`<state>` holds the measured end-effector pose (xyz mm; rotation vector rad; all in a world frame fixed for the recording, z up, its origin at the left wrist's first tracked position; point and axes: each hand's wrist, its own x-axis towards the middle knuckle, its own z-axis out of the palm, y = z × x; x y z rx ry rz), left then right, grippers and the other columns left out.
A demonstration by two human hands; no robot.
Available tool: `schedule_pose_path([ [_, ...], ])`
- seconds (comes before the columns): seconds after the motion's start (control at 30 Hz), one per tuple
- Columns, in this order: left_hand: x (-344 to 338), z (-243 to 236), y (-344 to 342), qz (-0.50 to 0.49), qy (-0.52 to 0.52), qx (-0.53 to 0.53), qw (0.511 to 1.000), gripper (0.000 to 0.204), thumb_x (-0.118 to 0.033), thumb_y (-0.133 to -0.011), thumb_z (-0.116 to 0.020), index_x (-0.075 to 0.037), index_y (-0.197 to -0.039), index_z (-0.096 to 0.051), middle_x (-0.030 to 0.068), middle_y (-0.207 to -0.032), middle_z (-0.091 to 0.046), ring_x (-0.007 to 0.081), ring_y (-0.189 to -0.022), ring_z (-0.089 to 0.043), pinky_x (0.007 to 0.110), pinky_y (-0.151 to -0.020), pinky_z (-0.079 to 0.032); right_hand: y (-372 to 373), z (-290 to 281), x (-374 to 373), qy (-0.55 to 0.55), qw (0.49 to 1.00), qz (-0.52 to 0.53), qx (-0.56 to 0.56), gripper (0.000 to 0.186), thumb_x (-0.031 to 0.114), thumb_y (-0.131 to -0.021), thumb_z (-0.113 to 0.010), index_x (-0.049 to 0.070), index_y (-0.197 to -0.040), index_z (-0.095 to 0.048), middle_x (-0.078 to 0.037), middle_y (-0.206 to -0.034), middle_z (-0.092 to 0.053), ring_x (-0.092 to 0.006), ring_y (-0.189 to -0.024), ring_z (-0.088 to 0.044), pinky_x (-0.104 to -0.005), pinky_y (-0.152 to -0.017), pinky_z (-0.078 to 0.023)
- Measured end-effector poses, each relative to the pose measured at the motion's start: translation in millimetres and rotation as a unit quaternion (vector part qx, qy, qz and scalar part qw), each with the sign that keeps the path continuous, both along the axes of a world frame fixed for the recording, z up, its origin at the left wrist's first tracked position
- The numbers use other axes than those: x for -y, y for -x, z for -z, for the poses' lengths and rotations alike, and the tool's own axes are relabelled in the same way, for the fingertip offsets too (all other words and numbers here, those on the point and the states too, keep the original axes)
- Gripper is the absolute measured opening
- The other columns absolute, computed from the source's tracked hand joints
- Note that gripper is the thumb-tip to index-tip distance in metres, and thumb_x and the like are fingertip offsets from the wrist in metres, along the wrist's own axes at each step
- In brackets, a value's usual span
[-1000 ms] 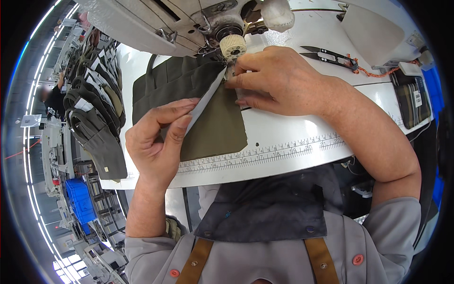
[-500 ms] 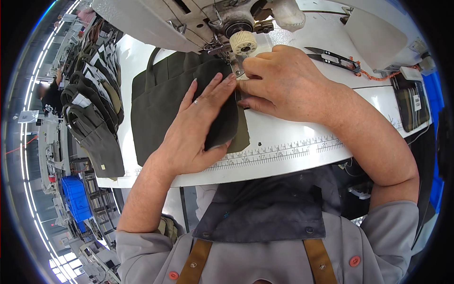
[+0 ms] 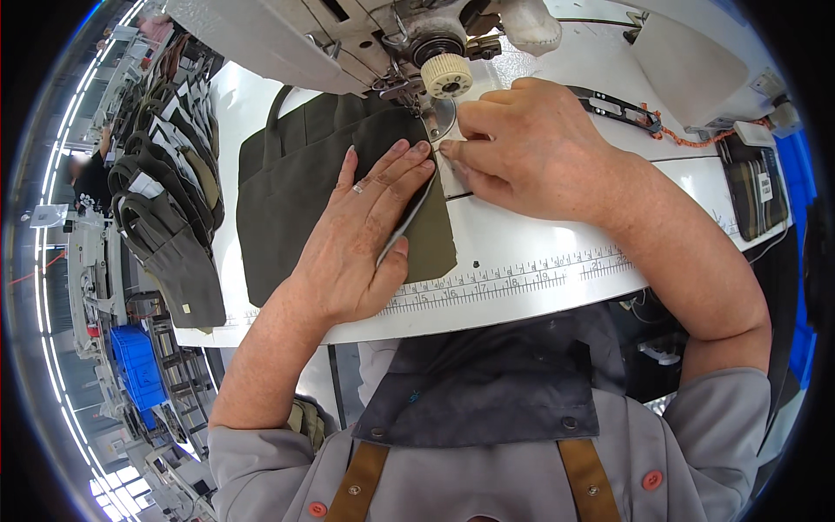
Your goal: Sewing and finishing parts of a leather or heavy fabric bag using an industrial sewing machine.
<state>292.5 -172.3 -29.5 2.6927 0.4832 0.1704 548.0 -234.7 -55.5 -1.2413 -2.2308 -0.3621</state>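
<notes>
Your worktop (image 3: 539,244) carries the sewing machine (image 3: 278,39). Dark fabric panel (image 3: 291,191) lies over an olive fabric layer (image 3: 432,248), upper right corner by the needle. Your left hand (image 3: 352,244) presses flat on the panel; right hand (image 3: 539,152) curls beside its edge, can't tell if pinching. Looks like edge alignment for sewing; next move calls for flush layers.

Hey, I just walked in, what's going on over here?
A person is working with both hands at a sewing machine. Their left hand lies on a dark fabric piece, fingers spread, with an olive panel showing beneath its right edge. Their right hand is curled beside that edge, near the needle area; I can't tell whether it grips anything. Black thread snips lie beyond it, and more dark pieces are piled at left.
</notes>
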Motion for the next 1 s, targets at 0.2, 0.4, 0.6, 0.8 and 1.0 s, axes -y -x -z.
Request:
schedule_pose_path([
  [0.2, 5.6, 1.3, -1.7, -0.002, -0.068, -0.009, 0.998, 0.078, -0.025, -0.08, -0.063, -0.002, -0.152, -0.045, 0.0177, -0.159, -0.044, 0.0354, -0.153, -0.036, 0.063, -0.126, -0.013, 0.1, -1.9, 2.0, 0.014, 1.0, -0.006, -0.017, 0.008, 0.015, -0.078, -0.074, 0.008, -0.078, -0.07, -0.003, -0.082, -0.06, -0.0253, -0.072, -0.066, -0.0419, -0.064, -0.053],
  [0.4, 5.1, 7.5, 0.9, -0.011, -0.066, 0.024, 0.997, 0.076, -0.026, -0.077, -0.069, -0.003, -0.148, -0.052, 0.0187, -0.153, -0.05, 0.0387, -0.15, -0.041, 0.063, -0.125, -0.02, 0.3, 3.8, -2.9, 0.034, 0.995, -0.067, -0.063, 0.013, 0.013, -0.081, -0.071, 0.007, -0.093, -0.073, -0.007, -0.093, -0.065, -0.0299, -0.078, -0.069, -0.0445, -0.068, -0.056],
  [0.6, 0.4, 2.1, 9.2, 0.104, -0.078, 0.127, 0.983, 0.048, -0.022, -0.076, -0.084, -0.008, -0.12, -0.069, 0.0134, -0.137, -0.066, 0.0362, -0.135, -0.06, 0.057, -0.121, -0.033, -0.1, -2.1, -4.6, 0.055, 0.997, -0.041, -0.035, 0.018, 0.014, -0.084, -0.069, 0.008, -0.1, -0.075, -0.006, -0.098, -0.066, -0.0271, -0.088, -0.07, -0.0427, -0.073, -0.056],
  [0.8, 13.1, 13.0, 15.0, 0.104, -0.068, 0.186, 0.975, 0.014, -0.005, -0.077, -0.083, -0.008, -0.089, -0.076, 0.0067, -0.107, -0.078, 0.0255, -0.113, -0.073, 0.047, -0.103, -0.055, 1.1, 0.0, -5.1, 0.05, 0.997, -0.043, -0.027, 0.018, 0.014, -0.086, -0.07, 0.008, -0.101, -0.076, -0.004, -0.098, -0.066, -0.0253, -0.088, -0.071, -0.0414, -0.075, -0.057],
  [1.0, 18.5, 16.0, 14.1, 0.089, -0.086, 0.209, 0.97, 0.016, 0.003, -0.075, -0.081, -0.006, -0.086, -0.075, 0.0053, -0.104, -0.079, 0.024, -0.107, -0.076, 0.045, -0.099, -0.059, 0.7, -0.3, -2.9, 0.054, 0.997, -0.049, -0.027, 0.018, 0.015, -0.086, -0.07, 0.008, -0.101, -0.077, -0.003, -0.099, -0.066, -0.0244, -0.089, -0.07, -0.0409, -0.074, -0.056],
])
